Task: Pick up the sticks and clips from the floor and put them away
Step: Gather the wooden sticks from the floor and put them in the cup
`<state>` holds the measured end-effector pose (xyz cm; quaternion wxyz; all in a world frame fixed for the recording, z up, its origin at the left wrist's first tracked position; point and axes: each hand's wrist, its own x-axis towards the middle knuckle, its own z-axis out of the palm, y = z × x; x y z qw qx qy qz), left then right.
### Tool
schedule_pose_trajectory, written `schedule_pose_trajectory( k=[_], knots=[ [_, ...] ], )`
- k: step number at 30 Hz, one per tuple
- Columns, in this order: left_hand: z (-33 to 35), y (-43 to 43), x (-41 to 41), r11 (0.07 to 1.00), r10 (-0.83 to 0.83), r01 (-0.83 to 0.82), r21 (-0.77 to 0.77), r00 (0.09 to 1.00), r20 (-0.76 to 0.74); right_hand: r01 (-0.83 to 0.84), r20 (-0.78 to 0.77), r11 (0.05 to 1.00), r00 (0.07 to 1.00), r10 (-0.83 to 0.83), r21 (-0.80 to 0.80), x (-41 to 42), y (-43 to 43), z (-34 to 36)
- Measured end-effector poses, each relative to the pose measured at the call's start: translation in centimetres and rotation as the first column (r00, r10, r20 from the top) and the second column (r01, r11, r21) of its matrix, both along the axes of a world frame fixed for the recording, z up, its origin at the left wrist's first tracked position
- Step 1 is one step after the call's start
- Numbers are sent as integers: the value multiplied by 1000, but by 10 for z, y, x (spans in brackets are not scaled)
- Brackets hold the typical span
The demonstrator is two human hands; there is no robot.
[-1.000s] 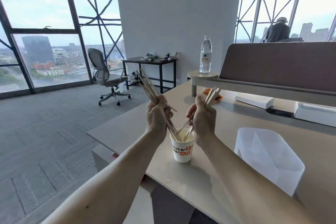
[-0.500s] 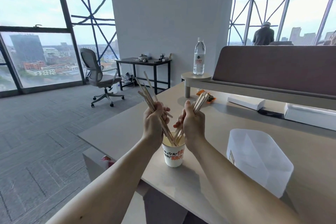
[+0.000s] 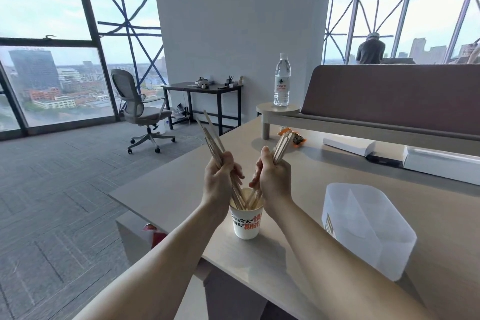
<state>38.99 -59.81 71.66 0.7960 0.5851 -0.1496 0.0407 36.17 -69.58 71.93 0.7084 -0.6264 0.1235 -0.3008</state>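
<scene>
– What's around the cup (image 3: 246, 222)?

– It stands near the table's (image 3: 166, 179) front left corner. To its right, well apart, is a cloudy plastic bin (image 3: 368, 231) with a divider inside. Farther back there's an orange wrapper (image 3: 296, 138), two white boxes (image 3: 348, 147) and a low shelf (image 3: 278, 111) carrying a water bottle (image 3: 281, 80). A brown panel (image 3: 389, 96) closes off the far side. Across the carpet are an office chair (image 3: 140, 109) and a black desk (image 3: 202, 88).

– Anything blocking the cup?

– Only the hands; both hover right over its mouth, and the left wrist hides part of the rim.

– Any writing?

– The cup has Chinese characters in black and orange; "今天" is readable. The bottle's red label and the bin's small sticker are too small to read.

– And the sticks?

– The left hand (image 3: 220, 179) is clenched round the left bundle (image 3: 211, 135), and the right hand (image 3: 272, 179) round the right bundle (image 3: 281, 144). Both bundles slant inward, with their lower ends down inside the cup and their tops fanned out above the fists.
</scene>
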Motion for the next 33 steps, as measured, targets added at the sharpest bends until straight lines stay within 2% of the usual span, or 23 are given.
schedule_pose_trajectory(
  k=[5,13,18,21,26,33],
  knots=[
    [-10,-3,0,999,-4,3,34,999,41,-8,16,998,1000,9,-69,1,1,-1],
    [-19,3,-5,995,-96,94,-21,993,-68,-33,-71,975,997,17,-221,0,0,-6],
    [-20,4,-12,992,-121,117,-47,989,-88,-101,-87,973,993,84,-210,-6,2,-11],
    [-25,7,-12,990,-142,142,-7,987,-70,-143,-94,973,987,128,-183,-6,4,-15],
    [-26,14,-11,992,-127,127,15,991,-40,-182,-124,957,980,157,-224,-7,1,-20],
    [-23,20,-13,987,-107,110,114,994,-31,-206,-227,946,962,149,-252,-11,-3,-28]
  ],
)
